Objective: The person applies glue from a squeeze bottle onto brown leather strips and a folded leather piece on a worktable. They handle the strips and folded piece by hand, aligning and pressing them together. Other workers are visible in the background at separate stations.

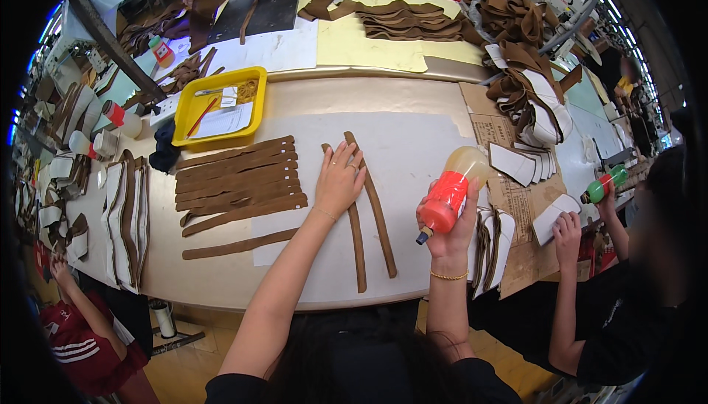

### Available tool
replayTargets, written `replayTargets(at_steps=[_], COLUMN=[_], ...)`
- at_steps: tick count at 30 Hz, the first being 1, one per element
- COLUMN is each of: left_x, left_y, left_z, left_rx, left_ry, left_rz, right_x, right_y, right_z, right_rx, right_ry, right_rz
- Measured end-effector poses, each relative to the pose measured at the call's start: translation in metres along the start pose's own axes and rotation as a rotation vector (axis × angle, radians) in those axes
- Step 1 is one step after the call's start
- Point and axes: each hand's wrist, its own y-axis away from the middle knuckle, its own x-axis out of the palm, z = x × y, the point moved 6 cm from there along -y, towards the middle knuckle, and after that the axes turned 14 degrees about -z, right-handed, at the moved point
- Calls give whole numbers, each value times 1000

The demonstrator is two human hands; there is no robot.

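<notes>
Right hand [451,236] holds 1 red-labelled bottle [451,188]; cardboard [501,131] bears printing.

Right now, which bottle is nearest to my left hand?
The red-labelled bottle in your right hand; the green bottle, in a co-worker's hand, and the bottles at left are farther.

The two long strips [375,212] were plain brown, matching the row of shorter strips [240,177], whose right ends carried small white marks. The squeeze bottle [448,196] showed bright red over its label and shoulder, a cloudy pale amber at its base and a dark nozzle [424,236]. Bright yellow covered the tray [259,112]; the paper sheet [413,138] was greyish white, the table [199,278] pale gold. White stripes crossed a dark red garment [63,330].
</notes>
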Motion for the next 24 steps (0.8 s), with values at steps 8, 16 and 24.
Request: replayTargets(at_steps=[8,16,24], left_x=[0,0,0], left_y=[0,-1,-1], left_z=[0,0,3], left_rx=[-4,-5,-22], left_ry=[-7,-2,6], left_rz=[0,-3,13], right_x=[0,-12,-2], right_y=[1,-17,-62], right_z=[-1,0,-3], right_rx=[8,-192,-558], right_ry=[-13,98,637], right_rz=[-16,-23,188])
